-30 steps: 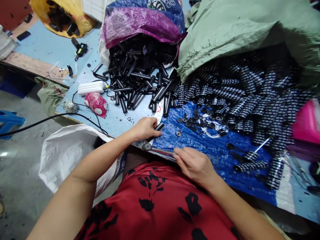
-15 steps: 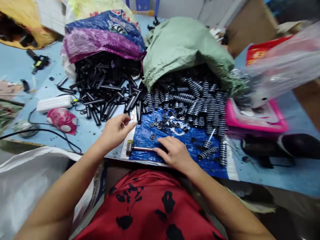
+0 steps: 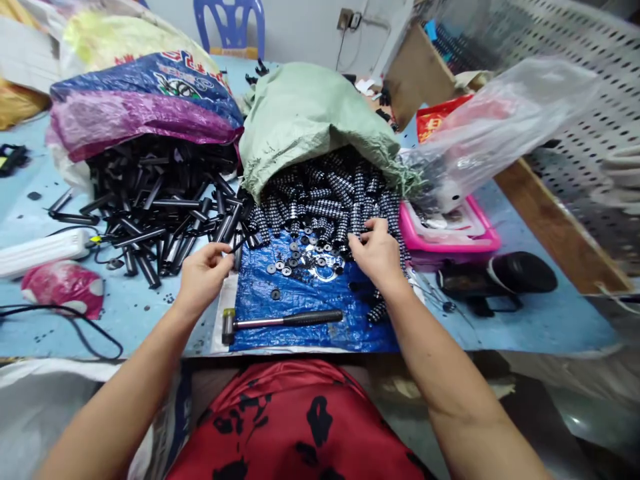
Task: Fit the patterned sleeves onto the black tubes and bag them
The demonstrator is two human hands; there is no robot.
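My left hand is closed, thumb and forefinger pinching a slim black tube at the near edge of the pile of black tubes. Over at the right, my right hand has its thumb and curled fingers on the end of a black coil spring piece in the front of a heap of such pieces. Small black washers lie scattered between the hands on a blue plastic sheet. Closer to me rests a mallet with a dark grip, touched by neither hand.
A purple and blue sack and a pale green sack open toward me. Rightward stand a pink basket and a black cylindrical object. A white power strip and cable lie at the left.
My right hand has left the mallet handle and moved up and right to the spring heap. My left hand now pinches a black tube. The view has shifted.
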